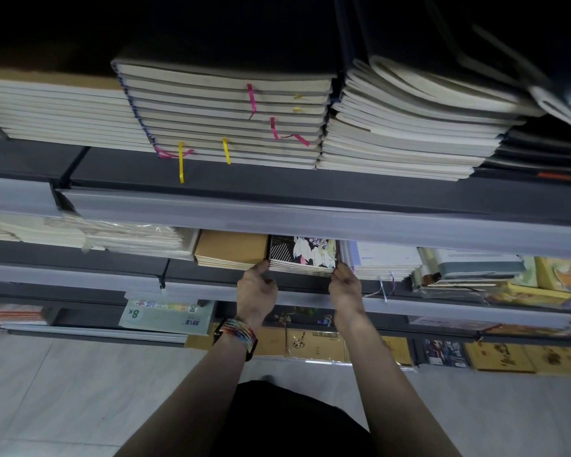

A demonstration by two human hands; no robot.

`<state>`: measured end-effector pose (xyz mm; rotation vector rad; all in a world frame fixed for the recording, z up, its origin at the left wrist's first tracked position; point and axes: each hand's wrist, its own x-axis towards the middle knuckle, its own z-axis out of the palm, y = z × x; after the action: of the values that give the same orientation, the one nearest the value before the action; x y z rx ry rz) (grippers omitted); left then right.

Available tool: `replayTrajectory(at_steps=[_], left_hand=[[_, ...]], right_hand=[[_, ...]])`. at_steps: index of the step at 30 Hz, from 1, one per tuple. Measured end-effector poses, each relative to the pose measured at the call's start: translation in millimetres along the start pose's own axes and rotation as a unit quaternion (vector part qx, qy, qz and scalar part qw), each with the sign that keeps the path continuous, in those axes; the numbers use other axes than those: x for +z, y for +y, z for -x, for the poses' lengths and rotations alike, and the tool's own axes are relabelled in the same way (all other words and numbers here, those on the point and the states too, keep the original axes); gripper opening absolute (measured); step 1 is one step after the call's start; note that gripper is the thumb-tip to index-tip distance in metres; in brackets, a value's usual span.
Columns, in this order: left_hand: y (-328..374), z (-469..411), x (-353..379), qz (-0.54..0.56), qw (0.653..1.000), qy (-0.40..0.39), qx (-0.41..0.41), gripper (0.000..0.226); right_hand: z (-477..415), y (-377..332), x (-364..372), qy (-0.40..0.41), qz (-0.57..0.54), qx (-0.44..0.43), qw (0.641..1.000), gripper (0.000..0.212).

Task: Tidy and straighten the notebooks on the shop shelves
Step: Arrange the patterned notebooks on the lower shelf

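The left hand (256, 293) and right hand (346, 286) hold a stack of notebooks (302, 253) with smooth printed paper covers. Just left of them, the brown notebooks (231, 247) have matt card covers. Farther left, clear wrap (129, 232) shines glossy. Above the hands, the shelf strip (310, 222) is frosted plastic. A woven cloth band (239, 333) circles the left wrist.

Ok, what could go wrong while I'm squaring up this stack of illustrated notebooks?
The left hand and right hand grip the illustrated notebook stack only at its front corners, so lower copies might slip askew. Shoving it sideways could nudge the kraft notebook stack. The right hand may snag the ribbon bookmarks hanging beside it.
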<state>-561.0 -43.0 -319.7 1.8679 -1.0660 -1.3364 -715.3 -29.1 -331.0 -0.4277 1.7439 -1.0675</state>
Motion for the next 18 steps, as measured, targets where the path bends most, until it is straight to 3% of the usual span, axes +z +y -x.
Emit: replayTrajectory(at_steps=[10,18], left_hand=[[-3.8,-3.5,2.9,-0.036,0.999,-0.015,0.015,0.043],[-2.3,-4.6,2.9,-0.02,0.999,-0.02,-0.019,0.045]], right_hand=[[0.9,0.6,-8.1,-0.027,0.008,0.014,1.0,0.066],[4.0,-5.1,-12.7,-0.044,0.025,0.029,0.998,0.068]])
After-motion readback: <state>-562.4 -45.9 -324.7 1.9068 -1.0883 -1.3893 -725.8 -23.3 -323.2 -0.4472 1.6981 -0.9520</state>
